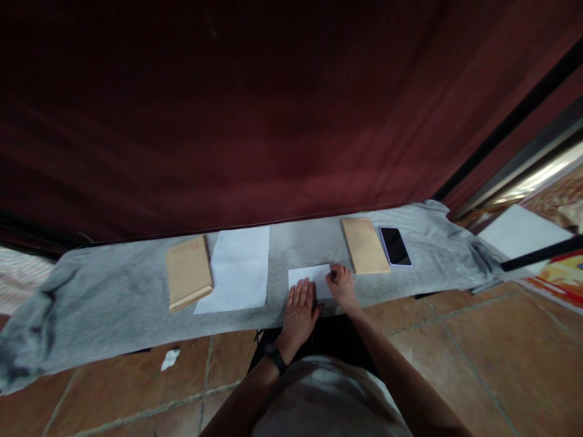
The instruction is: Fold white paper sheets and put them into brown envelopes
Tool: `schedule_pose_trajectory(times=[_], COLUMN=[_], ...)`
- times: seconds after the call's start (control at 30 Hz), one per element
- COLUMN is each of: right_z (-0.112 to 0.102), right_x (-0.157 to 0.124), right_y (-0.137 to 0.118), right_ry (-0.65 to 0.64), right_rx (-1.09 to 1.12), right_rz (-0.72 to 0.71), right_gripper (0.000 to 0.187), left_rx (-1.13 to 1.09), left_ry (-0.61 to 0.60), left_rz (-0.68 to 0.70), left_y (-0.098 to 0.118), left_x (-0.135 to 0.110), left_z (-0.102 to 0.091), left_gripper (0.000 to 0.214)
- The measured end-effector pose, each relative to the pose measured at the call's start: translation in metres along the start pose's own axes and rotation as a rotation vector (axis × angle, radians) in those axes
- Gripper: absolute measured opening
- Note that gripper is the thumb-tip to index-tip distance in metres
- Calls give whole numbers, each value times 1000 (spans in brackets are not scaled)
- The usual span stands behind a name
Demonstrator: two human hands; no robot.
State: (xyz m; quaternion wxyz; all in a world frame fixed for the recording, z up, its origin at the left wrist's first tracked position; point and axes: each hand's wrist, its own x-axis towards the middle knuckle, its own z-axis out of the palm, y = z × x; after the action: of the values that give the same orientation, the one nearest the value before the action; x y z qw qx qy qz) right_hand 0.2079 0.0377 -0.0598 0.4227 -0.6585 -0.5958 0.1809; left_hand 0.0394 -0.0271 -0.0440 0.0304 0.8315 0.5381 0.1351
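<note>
A small white sheet of paper [298,274], apparently folded, lies on the grey cloth in front of me. My left hand [300,311] rests flat on it with fingers stretched out, and a dark band is around that wrist. At the paper's right edge, my right hand [341,285] is closed, its curled fingers gripping the edge. A dark spot shows by those fingers; I cannot tell what it is. Just beyond the right hand lies a brown envelope [365,246]. To the left, a larger white sheet [241,267] with a faint crease is spread out.
A stack of brown envelopes [188,270] overlaps the large sheet's left side. A phone [395,246] lies face up at the right. Grey cloth [113,297] covers the narrow table, with a dark red curtain [291,133] behind. A white scrap [170,359] lies on the tiled floor.
</note>
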Motion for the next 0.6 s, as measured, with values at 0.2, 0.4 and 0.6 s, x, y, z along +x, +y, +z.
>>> schedule_pose_trajectory(times=[0.2,0.4,0.6], right_z=[-14,-41,-26], right_x=[4,12,-1], right_y=[-27,-74,-37], right_ry=[-135,-245,-15], right_rx=[339,506,403], right_rz=[54,36,184], right_gripper=[20,31,52], left_rx=[-95,-903,-1719], left_ry=[55,219,356], left_rz=[-156,-511,-887], left_y=[17,21,25], left_x=[16,46,54], left_z=[-13,-40,-40], left_gripper=[73,48,50])
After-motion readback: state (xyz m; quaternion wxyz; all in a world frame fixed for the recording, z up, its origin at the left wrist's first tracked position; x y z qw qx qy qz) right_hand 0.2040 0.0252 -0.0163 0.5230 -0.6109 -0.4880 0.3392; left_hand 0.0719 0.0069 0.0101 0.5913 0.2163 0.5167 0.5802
